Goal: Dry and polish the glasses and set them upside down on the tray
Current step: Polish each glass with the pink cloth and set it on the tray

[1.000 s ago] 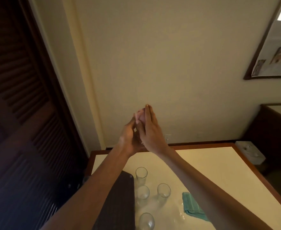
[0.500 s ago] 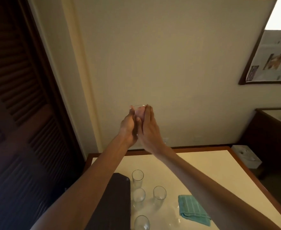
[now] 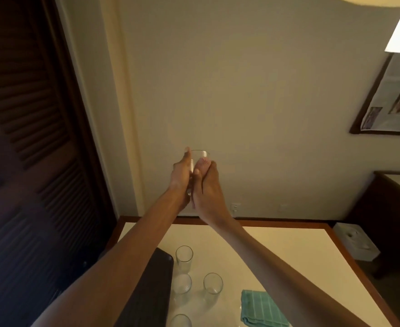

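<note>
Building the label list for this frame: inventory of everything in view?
held glass: 1, clear, raised in front of the wall
table glasses: 4, clear, upright, right of the tray
tray: 1, dark, table's left side
cloth: 1, teal, folded, right of the table glasses
table: 1, cream top, wood rim, against the wall
louvred door: 1, dark brown, left
framed newspaper: 1, dark frame, wall upper right
box: 1, white, floor beside the table
cabinet: 1, dark, far right
left hand: 1, holds the held glass
right hand: 1, fingers round the held glass

Clear glass (image 3: 200,155) aloft; four upright glasses (image 3: 184,257) beside dark tray (image 3: 156,279).
</note>
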